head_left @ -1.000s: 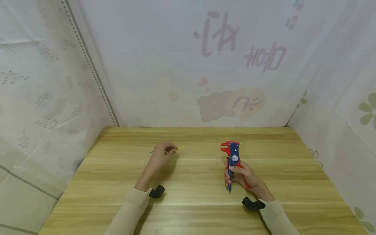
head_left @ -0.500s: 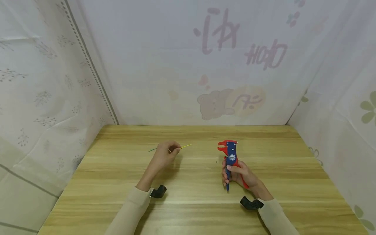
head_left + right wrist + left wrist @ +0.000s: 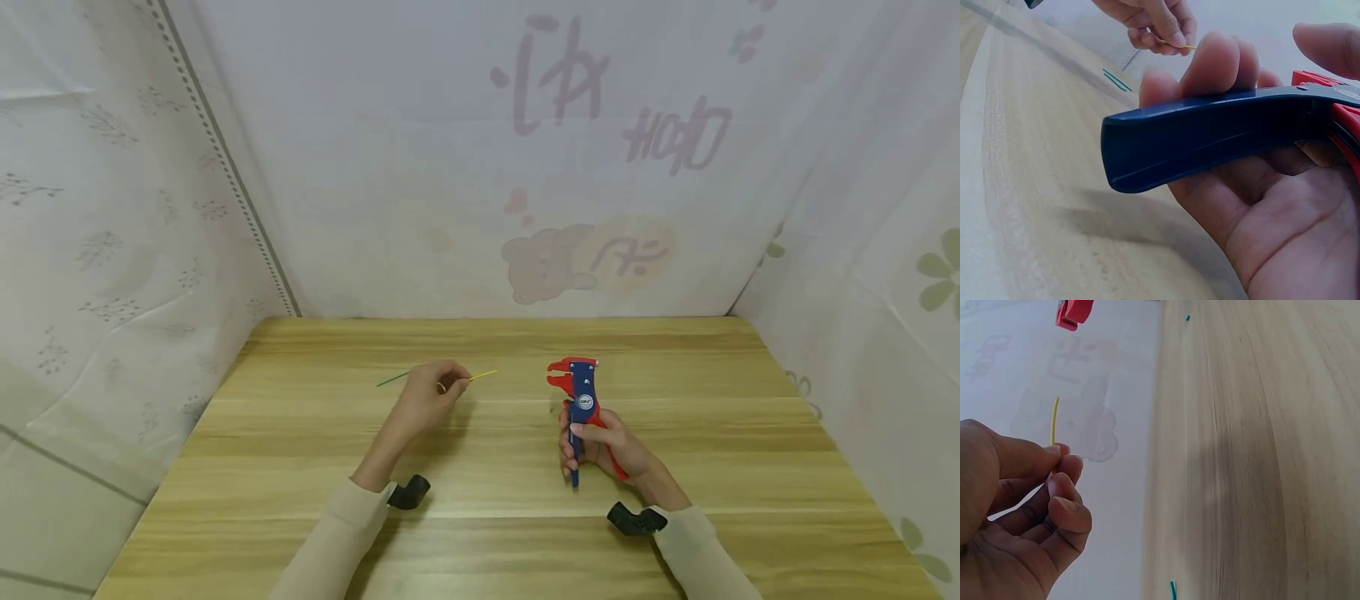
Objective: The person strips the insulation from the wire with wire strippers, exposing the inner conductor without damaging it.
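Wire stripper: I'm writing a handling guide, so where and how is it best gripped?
Probably around both the blue handle and the red handle of the wire stripper, from the near right side, as the right hand does: in the head view they run toward the picture's bottom, while the red jaws face left.

Both sleeves (image 3: 333, 533) are long and cream; beside each sleeve's end sits one black wrist camera (image 3: 409, 492), bent like an elbow.
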Demonstrator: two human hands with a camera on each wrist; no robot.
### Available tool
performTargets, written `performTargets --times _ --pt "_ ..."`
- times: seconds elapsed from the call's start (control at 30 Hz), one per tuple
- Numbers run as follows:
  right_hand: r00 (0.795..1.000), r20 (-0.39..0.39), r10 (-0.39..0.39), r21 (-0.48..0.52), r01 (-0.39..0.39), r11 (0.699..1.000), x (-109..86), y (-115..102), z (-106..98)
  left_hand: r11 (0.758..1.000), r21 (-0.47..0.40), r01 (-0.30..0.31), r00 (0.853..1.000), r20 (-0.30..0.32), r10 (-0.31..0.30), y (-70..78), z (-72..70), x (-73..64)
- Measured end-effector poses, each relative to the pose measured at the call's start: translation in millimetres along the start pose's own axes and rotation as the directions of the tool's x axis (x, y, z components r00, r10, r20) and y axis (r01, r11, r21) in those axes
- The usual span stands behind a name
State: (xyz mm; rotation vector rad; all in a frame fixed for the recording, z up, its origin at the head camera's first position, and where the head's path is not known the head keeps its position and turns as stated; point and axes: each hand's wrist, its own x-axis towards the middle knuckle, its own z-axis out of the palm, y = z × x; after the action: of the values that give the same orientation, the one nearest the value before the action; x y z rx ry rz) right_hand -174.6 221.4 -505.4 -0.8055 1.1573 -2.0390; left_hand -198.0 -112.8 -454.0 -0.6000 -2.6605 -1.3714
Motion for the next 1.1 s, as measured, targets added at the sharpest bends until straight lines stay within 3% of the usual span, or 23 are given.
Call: performTargets --times 0.17,0.5,1.1 --pt "1.000 0.000 0.001 0.012 -0.001 1.000 -0.8 0 3 1.000 -0.011 -0.017 1.000 0.007 0.017 1.3 6.1 1.5" --pt "1.000 0.014 -0.006 -0.012 0.007 1.000 2.4 2 7 0.999 -0.048 0.022 0.999 0.031 -0.021 9.4 8.9 -0.2" --pt "0.999 -0.013 0.037 -0.057 -0.038 0.998 7.7 9 14 0.996 -0.069 -0.062 0.997 0.050 0.065 14.5 12.9 -2.6"
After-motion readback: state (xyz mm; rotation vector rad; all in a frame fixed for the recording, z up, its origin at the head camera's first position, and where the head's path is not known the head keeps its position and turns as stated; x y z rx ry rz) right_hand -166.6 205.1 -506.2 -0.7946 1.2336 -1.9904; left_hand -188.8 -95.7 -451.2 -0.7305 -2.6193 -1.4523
